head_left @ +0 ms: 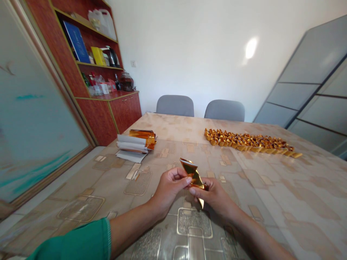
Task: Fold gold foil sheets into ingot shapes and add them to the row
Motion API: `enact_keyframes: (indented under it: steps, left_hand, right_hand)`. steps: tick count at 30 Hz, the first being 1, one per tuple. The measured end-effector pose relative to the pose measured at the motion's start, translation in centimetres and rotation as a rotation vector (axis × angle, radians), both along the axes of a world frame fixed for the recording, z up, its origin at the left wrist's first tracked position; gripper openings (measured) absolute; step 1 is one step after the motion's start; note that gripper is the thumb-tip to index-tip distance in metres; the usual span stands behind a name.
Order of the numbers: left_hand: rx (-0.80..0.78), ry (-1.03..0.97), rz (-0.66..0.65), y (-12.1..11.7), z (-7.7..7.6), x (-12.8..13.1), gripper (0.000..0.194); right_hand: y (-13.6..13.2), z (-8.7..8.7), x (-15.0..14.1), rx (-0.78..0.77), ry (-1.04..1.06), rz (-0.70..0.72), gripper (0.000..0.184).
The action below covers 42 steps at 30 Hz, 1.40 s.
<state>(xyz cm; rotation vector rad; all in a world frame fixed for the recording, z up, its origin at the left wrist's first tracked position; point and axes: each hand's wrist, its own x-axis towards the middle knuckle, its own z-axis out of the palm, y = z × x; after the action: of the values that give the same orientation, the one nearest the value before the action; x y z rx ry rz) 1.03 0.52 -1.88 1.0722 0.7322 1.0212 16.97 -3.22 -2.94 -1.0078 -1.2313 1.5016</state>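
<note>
A shiny gold foil paper (196, 178), partly folded with pointed corners, is held above the table between both hands. My left hand (173, 182) pinches its left side between thumb and fingers. From the right, my right hand (210, 191) grips the lower part, its thumb close to the left thumb. One pointed end sticks up and shows a pale inner side; another points down below the hands. The fingertips behind the paper are hidden.
On the left of the table (173, 126) lies a stack of gold and white paper sheets (137, 144). Rows of folded gold pieces (249, 141) stand at the right. Two grey chairs (175, 105) are behind the table; a red-brown cabinet (126, 112) is at the back left.
</note>
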Motion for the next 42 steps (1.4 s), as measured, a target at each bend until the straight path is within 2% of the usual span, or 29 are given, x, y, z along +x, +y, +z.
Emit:
enact_keyframes:
  steps: [5, 7, 11, 13, 17, 19, 22, 27, 32, 36, 42]
  left_hand:
    - [-0.051, 0.0, 0.098, 0.3, 0.1, 0.0, 0.03]
    - [-0.068, -0.021, 0.141, 0.9, 0.4, -0.3, 0.031]
    - [-0.081, -0.126, 0.306, 2.7, 1.2, -1.3, 0.036]
    - [-0.09, -0.136, 0.318, 3.1, 1.5, -1.6, 0.037]
    - [-0.109, -0.066, 0.189, 1.8, 1.0, -1.0, 0.034]
    - [-0.062, -0.004, 0.128, 0.9, 0.7, -0.5, 0.03]
    - [-0.006, 0.043, 0.108, 0.1, 0.4, -0.1, 0.027]
    - [-0.012, 0.053, 0.115, 0.5, 0.5, -0.1, 0.026]
    - [-0.074, -0.033, 0.017, 0.5, 0.3, 0.0, 0.027]
    - [-0.085, 0.003, -0.079, 0.1, 0.0, 0.1, 0.03]
    - [-0.105, 0.048, -0.144, -0.2, -0.1, 0.2, 0.029]
  right_hand:
    - [-0.1, 0.2, -0.1, -0.035, -0.021, -0.061, 0.031]
    - [-0.1, 0.1, -0.1, -0.04, -0.035, -0.084, 0.035]
    - [-0.2, -0.4, 0.4, -0.045, -0.105, -0.064, 0.04]
    - [-0.1, -0.4, 0.7, -0.001, -0.13, -0.097, 0.04]
    - [0.0, 0.5, 0.8, 0.086, -0.075, -0.202, 0.046]
    - [0.0, 0.7, 0.7, 0.07, -0.038, -0.192, 0.047]
    - [0.0, 0.1, 0.5, 0.02, -0.014, -0.19, 0.042]
    - [0.3, -0.9, 0.5, 0.029, -0.049, -0.245, 0.038]
    - [0.3, 0.4, 0.6, 0.1, -0.14, -0.243, 0.037]
    - [0.2, 1.3, 0.6, 0.161, -0.112, -0.209, 0.036]
    - [0.1, 0.3, 0.8, 0.173, -0.121, -0.245, 0.037]
